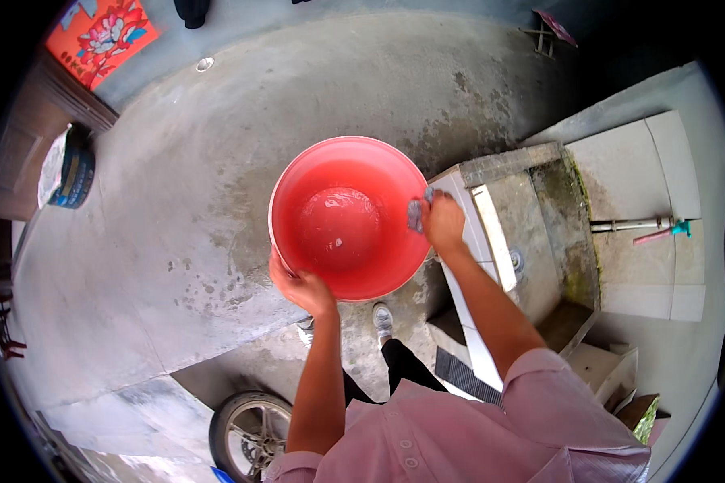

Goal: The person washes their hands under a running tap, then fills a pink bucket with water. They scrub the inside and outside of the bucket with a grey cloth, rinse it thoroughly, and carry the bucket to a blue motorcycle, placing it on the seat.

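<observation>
A round red plastic basin (302, 175) is held up in front of me, above the concrete floor. My left hand (302, 287) grips its rim at the lower left, thumb near the edge and the other fingers partly hidden. At the right side of the basin, my right hand (447, 220) is closed around a bunched grey cloth (415, 216), which lies against the inner wall near the rim. Shiny wet reflections show on the basin's bottom.
To the right stands a concrete sink (538, 211) with a raised edge and a green-handled tap (679, 228). A motorcycle wheel (257, 428) is at the lower left. A blue bucket (75, 178) stands by the door at far left. Damp patches mark the concrete floor (175, 181).
</observation>
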The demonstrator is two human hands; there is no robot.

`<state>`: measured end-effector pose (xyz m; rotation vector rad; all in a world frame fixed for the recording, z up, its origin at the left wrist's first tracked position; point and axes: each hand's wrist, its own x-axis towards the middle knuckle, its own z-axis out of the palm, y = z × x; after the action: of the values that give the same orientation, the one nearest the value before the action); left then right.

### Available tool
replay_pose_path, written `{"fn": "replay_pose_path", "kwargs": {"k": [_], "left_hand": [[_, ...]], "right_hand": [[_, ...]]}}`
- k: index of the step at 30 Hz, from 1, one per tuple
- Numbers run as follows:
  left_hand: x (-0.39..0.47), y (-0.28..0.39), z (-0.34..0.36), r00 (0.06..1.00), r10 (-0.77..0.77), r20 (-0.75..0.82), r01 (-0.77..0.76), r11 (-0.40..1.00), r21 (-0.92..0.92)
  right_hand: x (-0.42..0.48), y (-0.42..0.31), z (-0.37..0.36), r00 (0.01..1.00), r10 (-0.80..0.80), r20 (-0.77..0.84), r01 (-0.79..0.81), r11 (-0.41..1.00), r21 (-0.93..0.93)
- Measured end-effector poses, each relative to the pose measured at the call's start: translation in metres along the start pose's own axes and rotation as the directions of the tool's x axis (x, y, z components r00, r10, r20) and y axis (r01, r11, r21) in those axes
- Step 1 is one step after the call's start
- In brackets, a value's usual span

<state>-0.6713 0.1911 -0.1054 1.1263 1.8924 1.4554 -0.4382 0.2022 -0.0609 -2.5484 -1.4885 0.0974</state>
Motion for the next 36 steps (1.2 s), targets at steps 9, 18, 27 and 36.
{"fn": "replay_pose_path", "kwargs": {"k": [9, 18, 27, 36], "left_hand": [[0.100, 0.015, -0.005, 0.877, 0.318, 0.360, -0.449, 0.809, 0.379], [0.140, -0.007, 0.043, 0.836, -0.007, 0.549, -0.131, 0.969, 0.211], [0.112, -0.009, 0.017, 0.895, 0.081, 0.439, -0.230, 0.926, 0.298], [-0.014, -0.021, -0.007, 0.960, -0.277, 0.049, 0.280, 0.927, -0.250]], "right_hand": [[0.104, -0.037, 0.008, 0.856, -0.513, 0.064, 0.517, 0.852, -0.080], [0.056, -0.007, 0.004, 0.954, -0.300, 0.016, 0.300, 0.953, -0.044], [-0.070, -0.003, -0.002, 0.979, 0.199, -0.036, -0.189, 0.963, 0.193], [0.032, 0.007, -0.001, 0.983, -0.180, 0.035, 0.175, 0.978, 0.111]]}}
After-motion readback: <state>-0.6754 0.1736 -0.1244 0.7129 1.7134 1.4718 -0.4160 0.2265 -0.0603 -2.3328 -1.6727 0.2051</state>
